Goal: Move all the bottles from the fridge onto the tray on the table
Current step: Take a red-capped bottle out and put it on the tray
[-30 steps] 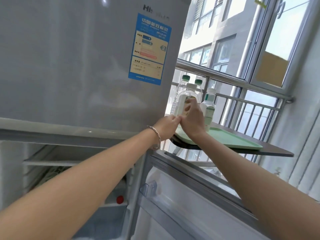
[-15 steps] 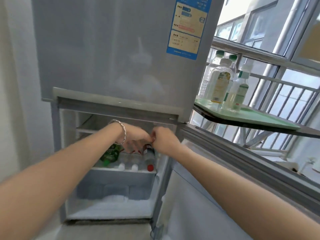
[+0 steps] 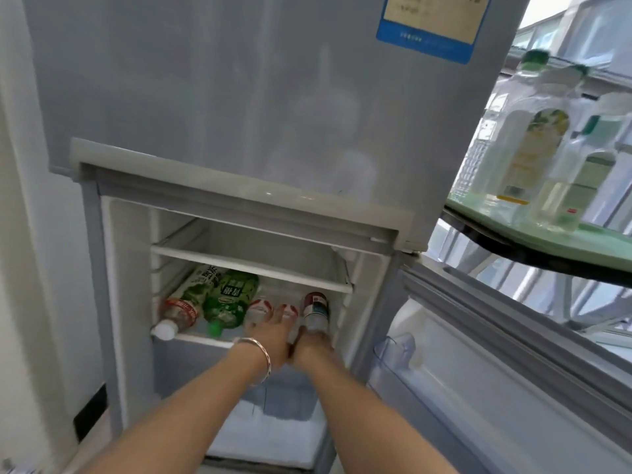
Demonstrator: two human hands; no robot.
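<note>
The fridge's lower compartment (image 3: 130, 268) stands open, with several bottles lying on its shelf. A clear bottle with a red label and white cap (image 3: 175, 316) is at the left, and a green bottle (image 3: 229, 299) lies beside it. My left hand (image 3: 270, 333), with a bracelet at the wrist, lies over a clear bottle with a red-white label (image 3: 260, 307), fingers curled on it. My right hand (image 3: 313, 348) grips the cap end of the rightmost bottle, with a red-blue label (image 3: 316, 311). The green tray (image 3: 561, 239) on the table at the upper right holds several upright bottles (image 3: 526, 148).
The open fridge door (image 3: 478, 371) swings out at the lower right, below the dark table edge (image 3: 533, 261). The closed upper door (image 3: 239, 97) hangs above the compartment. An empty shelf (image 3: 249, 265) sits just over the bottles. A window railing lies behind the table.
Both hands left the bottle on the tray and came down into the lower compartment. They now rest on the bottles at the right of the shelf, and my view has dropped lower.
</note>
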